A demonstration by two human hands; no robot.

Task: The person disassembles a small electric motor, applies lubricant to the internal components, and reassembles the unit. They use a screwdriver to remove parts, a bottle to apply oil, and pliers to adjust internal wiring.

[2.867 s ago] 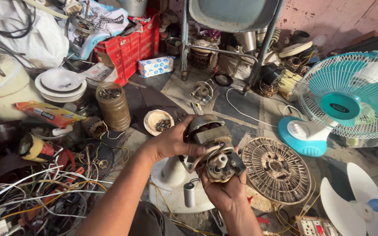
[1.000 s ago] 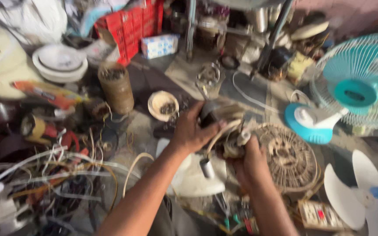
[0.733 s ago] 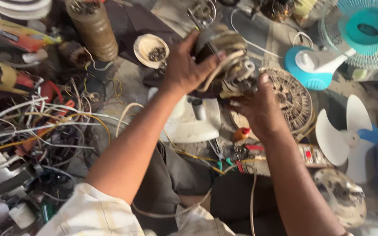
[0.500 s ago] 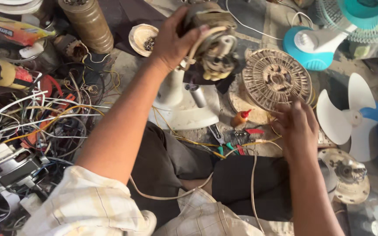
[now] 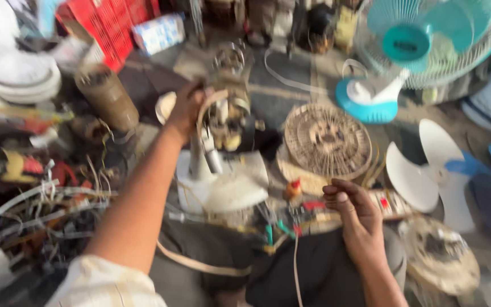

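My left hand [image 5: 186, 108] grips a dirty fan motor [image 5: 228, 116] with bare windings, held upright on its white stand base [image 5: 223, 187]. A pale cord hangs from the motor. My right hand [image 5: 353, 207] is lower right, away from the motor, fingers curled, over small red and green tools [image 5: 291, 219] on the floor. Whether it pinches anything is too blurred to tell.
A round dusty fan grille [image 5: 328, 139] lies right of the motor. A teal table fan [image 5: 410, 57] stands at back right, white fan blades [image 5: 427, 170] beside it. A tangle of wires [image 5: 35, 210] fills the left; a red crate [image 5: 109, 23] and stacked plates [image 5: 18, 77] lie behind.
My right hand has let go of the motor and dropped to the lower right. My left hand keeps holding the motor on its base. The camera view has shifted and blurred.
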